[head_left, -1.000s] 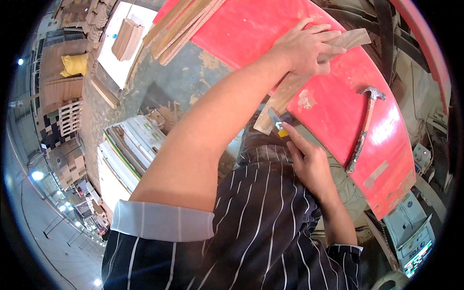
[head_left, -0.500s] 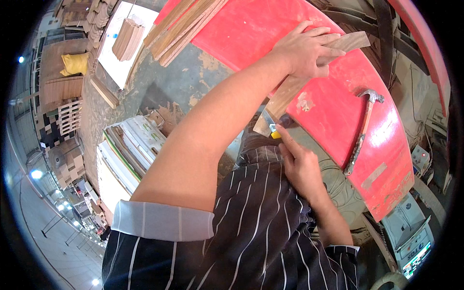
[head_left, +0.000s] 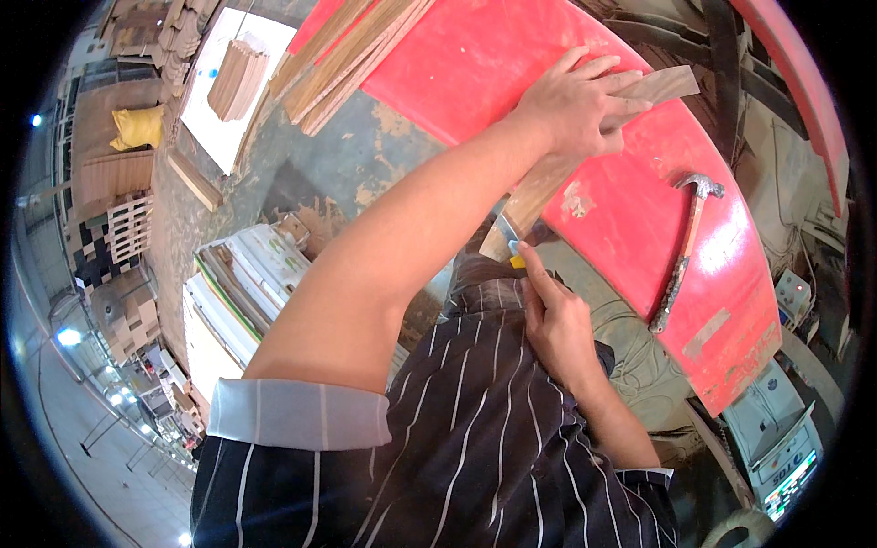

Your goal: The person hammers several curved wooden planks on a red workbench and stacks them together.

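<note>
My left hand (head_left: 577,108) lies palm down across a wooden strip (head_left: 539,190), fingers spread, holding it against the red tabletop (head_left: 630,205). The strip runs slantwise from the far right toward my body, its near end sticking out past the table's inner edge. At that near end my right hand (head_left: 559,324) grips a utility knife, its index finger stretched along the tool. The metal blade (head_left: 508,227) rests at the strip's surface. Only a bit of the yellow knife handle (head_left: 518,262) shows; my fingers cover the remainder.
A claw hammer (head_left: 690,242) lies on the red top at right. More wooden strips (head_left: 361,64) are piled at the far left of it. A stack of boards (head_left: 239,283) stands left of my forearm, and a white panel (head_left: 203,114) bears small wood pieces.
My right hand and the knife have shifted slightly to the left, and the blade sits a little nearer to me. The left hand and strip stay almost in place.
</note>
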`<state>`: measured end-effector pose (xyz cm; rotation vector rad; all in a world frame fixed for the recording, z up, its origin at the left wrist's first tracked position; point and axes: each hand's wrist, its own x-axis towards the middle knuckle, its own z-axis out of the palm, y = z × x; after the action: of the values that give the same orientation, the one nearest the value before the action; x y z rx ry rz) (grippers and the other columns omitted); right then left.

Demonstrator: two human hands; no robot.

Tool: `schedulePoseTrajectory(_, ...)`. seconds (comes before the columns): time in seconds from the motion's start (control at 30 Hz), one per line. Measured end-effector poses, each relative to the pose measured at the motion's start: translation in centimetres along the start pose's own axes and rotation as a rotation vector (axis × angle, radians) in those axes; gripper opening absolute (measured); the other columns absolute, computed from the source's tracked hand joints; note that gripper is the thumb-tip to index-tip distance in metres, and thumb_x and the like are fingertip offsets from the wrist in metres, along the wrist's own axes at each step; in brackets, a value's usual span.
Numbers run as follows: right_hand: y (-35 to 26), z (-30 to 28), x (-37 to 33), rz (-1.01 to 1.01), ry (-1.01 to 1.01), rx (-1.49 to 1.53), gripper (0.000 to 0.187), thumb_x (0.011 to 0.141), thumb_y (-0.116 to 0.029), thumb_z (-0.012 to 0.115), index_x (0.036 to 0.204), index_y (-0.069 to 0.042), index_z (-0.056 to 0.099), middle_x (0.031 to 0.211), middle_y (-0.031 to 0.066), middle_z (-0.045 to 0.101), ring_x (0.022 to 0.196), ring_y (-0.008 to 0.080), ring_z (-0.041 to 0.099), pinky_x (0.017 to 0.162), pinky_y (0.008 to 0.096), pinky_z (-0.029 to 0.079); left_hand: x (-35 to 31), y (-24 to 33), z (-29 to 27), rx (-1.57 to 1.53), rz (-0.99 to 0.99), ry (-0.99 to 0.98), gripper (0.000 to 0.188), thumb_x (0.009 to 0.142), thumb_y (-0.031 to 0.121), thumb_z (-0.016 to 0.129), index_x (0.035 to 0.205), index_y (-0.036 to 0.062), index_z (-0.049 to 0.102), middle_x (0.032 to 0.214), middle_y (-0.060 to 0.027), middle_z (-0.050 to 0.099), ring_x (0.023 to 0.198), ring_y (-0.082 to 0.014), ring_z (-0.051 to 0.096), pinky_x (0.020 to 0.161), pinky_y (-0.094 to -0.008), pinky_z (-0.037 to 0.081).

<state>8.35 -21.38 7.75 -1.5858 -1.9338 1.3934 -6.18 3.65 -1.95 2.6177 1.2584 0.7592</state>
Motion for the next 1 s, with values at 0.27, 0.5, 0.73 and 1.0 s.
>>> schedulePoseTrajectory(0.27, -0.8, -1.6, 1.1, 0.370, -0.181, 0.285, 0.052, 0.116, -0.013, 0.070, 0.167, -0.016, 0.067, 0.108, 0.0371, 0.077, 0.091, 0.0423, 0.085, 0.085, 0.0490, 0.065, 0.2, -0.2, -0.2, -0.053, 0.030, -0.013, 0.061, 0.097, 0.043, 0.079, 0.158, 0.0389, 0.077, 0.178, -0.0007, 0.060, 0.167, -0.0316, 0.050, 0.142, -0.0621, 0.031)
schedulePoseTrajectory(0.5, 3.0, 0.2, -0.4, -0.046, 0.019, 0.236, 0.061, 0.112, -0.016, 0.077, 0.171, -0.023, 0.064, 0.125, 0.0327, 0.081, 0.114, 0.0475, 0.084, 0.101, 0.0520, 0.067, 0.3, -0.4, -0.7, -0.033, 0.038, -0.202, 0.078, 0.099, 0.044, 0.078, 0.174, 0.0330, 0.062, 0.189, -0.0058, 0.045, 0.176, -0.0378, 0.036, 0.143, -0.0692, 0.021)
schedulePoseTrajectory(0.73, 4.1, -2.0, -1.8, 0.160, -0.149, 0.218, 0.085, 0.107, -0.042, 0.085, 0.174, -0.012, 0.042, 0.128, 0.0343, 0.079, 0.114, 0.0511, 0.082, 0.096, 0.0557, 0.065, 0.5, 0.4, -2.3, -0.113, -0.016, -0.279, 0.076, 0.101, 0.043, 0.076, 0.174, 0.0280, 0.062, 0.190, -0.0087, 0.043, 0.177, -0.0321, 0.033, 0.145, -0.0609, 0.018)
schedulePoseTrajectory(1.0, 5.8, -2.9, -2.6, 0.104, -0.100, 0.233, 0.054, 0.116, -0.040, 0.071, 0.155, -0.002, 0.066, 0.133, 0.0280, 0.081, 0.122, 0.0466, 0.081, 0.104, 0.0509, 0.063, 0.6, 0.5, -2.4, -0.098, -0.018, -0.260, 0.074, 0.101, 0.041, 0.075, 0.173, 0.0269, 0.063, 0.188, -0.0095, 0.046, 0.177, -0.0312, 0.033, 0.146, -0.0585, 0.018)
